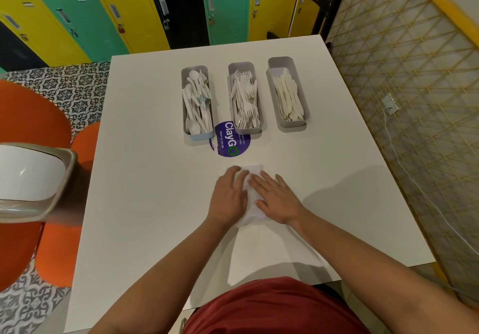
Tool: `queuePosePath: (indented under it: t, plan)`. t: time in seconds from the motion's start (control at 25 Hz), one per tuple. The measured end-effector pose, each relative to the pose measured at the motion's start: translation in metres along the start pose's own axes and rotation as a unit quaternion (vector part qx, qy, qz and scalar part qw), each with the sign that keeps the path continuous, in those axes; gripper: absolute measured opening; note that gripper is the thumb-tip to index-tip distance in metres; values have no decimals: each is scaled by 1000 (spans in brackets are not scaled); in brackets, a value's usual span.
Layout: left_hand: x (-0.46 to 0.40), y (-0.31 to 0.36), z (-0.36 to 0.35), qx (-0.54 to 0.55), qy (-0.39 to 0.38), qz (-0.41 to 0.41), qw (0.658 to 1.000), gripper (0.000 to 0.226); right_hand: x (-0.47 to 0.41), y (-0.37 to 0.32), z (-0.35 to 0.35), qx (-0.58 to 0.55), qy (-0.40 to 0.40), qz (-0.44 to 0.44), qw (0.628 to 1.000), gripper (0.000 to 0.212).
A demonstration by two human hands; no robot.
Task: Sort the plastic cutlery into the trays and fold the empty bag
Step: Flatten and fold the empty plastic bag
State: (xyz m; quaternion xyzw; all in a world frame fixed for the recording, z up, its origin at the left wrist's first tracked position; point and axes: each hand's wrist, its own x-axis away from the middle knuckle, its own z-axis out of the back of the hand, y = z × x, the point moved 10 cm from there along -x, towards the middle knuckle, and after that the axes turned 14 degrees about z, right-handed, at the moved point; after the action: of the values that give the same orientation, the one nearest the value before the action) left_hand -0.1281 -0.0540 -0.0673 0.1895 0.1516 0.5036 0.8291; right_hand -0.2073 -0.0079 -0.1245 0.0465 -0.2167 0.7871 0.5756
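One white tabletop point(145, 178) fills the middle of the room, its near edge hidden behind the person's red shirt point(272, 307). Beyond its far edge stands a wall of lockers point(108, 15) in yellow, green and black; they are cut off at the top, so I cannot count them fairly. To the left are two orange seats point(28, 116), only partly in sight, and one white bin with a beige rim point(31, 173) cut off at the left edge.

Three grey trays point(287, 126) stand side by side on the far half of the tabletop, apart from one another. The left tray point(187, 105) holds spoons point(197, 100), the middle tray point(259, 124) holds forks point(246, 105), and the right tray holds knives point(289, 100). The pieces lie heaped on each other, too tangled to count. One round purple sticker point(230, 144) lies on the tabletop, partly covered by the near ends of the left and middle trays, so some of its print cannot be read.

One folded clear bag point(250, 204) lies on the near middle of the tabletop. Two hands press it flat: the left hand point(229, 199) and the right hand point(277, 201) both lie palm down with fingers straight, covering most of the bag, so its folds are hard to make out.
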Motion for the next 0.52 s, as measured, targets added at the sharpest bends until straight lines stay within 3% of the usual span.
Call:
queuePosePath:
  t: [0.08,0.2,0.24,0.4,0.52]
  plan:
    - [12,14,-29,-58,-82,-93,991,58,-1,-2,-6,24,-32,12,999,65]
    - [16,-24,-68,-108,-262,4,959,104,-3,-2,-17,58,-63,17,996,66]
    - [19,-34,-75,-141,-287,18,947,114,-2,0,-19,62,-70,13,996,69]
    - [20,-44,-74,-193,-297,44,934,121,-4,11,-19,56,-75,-6,996,85]
    - [19,-47,-72,-211,-294,47,931,122,0,25,-15,52,-78,-30,995,68]
